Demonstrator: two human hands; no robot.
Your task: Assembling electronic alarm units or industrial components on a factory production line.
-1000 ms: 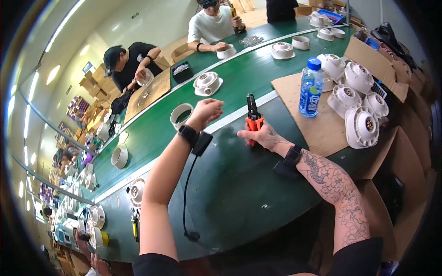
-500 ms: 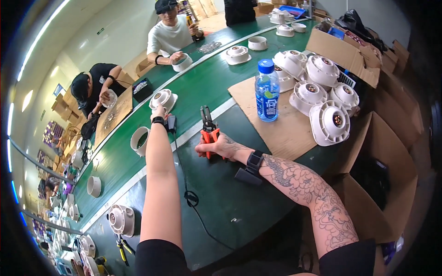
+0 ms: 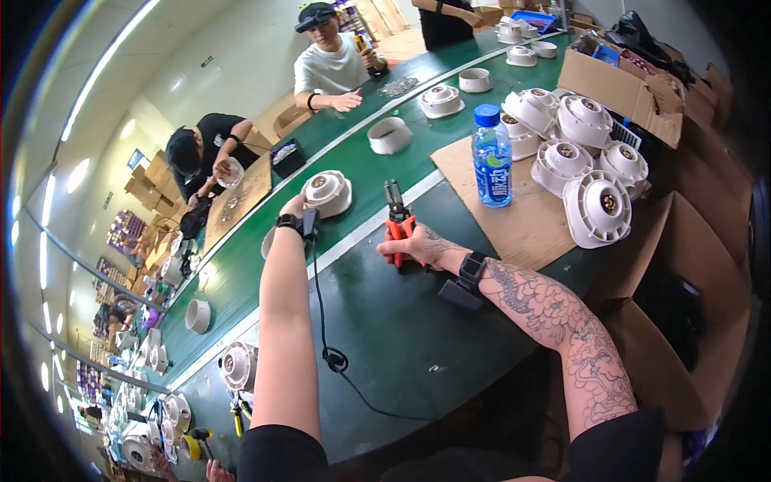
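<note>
My left hand [image 3: 294,209] reaches over the green belt, its fingers closed at the near left edge of a white round plastic housing [image 3: 328,193] with copper-coloured contacts in its middle. The fingertips are partly hidden by the housing and my wrist. In my right hand [image 3: 424,246] are wire strippers [image 3: 399,217] with red handles, their dark jaws pointing away from me. Behind my left forearm a white ring [image 3: 267,241] shows only its edge. A black cable hangs from a small device at my left wrist.
A blue-capped bottle [image 3: 491,165] stands on a cardboard sheet [image 3: 518,229] beside several stacked white housings [image 3: 598,207]. Open cartons [image 3: 675,265] are at the right. Across the belt, two people work near another white ring [image 3: 390,136]. Yellow-handled pliers [image 3: 238,418] lie at the lower left.
The view has swung left. My left hand and the housing have come slightly nearer to me. The co-worker's hand across the belt has let go of a white ring, which has moved right.
</note>
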